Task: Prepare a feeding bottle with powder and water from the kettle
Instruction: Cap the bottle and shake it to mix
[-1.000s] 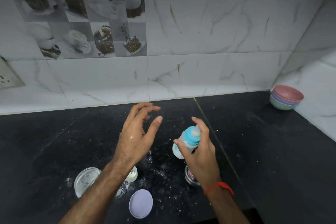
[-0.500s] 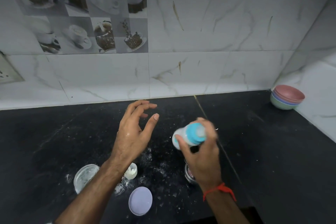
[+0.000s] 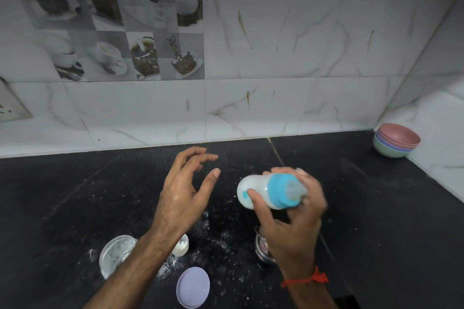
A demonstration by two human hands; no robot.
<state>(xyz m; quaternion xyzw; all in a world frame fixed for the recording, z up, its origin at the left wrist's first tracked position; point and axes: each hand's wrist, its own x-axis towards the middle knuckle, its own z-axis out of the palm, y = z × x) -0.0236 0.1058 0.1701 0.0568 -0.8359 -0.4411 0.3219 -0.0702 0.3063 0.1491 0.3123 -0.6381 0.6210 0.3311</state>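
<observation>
The feeding bottle [image 3: 261, 190], white with a blue collar and a clear teat, lies nearly on its side in the air above the black counter [image 3: 75, 195]. My right hand [image 3: 288, 218] grips it, thumb on the body and fingers round the collar; the hand is blurred. Left of the bottle, my left hand [image 3: 185, 193] hovers, wet, with loosely bent fingers that hold nothing. Under my left forearm stand a clear powder jar [image 3: 114, 254] and a small white scoop [image 3: 182, 247]. No kettle is in view.
A lilac lid [image 3: 192, 286] lies near the counter's front edge. A small steel cup [image 3: 262, 248] stands beneath my right wrist. White powder is spilled around them. Stacked pastel bowls [image 3: 395, 140] sit in the far right corner against the tiled wall.
The bottle has tipped from near upright to almost sideways, its teat swinging right, with my right hand blurred in motion. My left hand has stayed put.
</observation>
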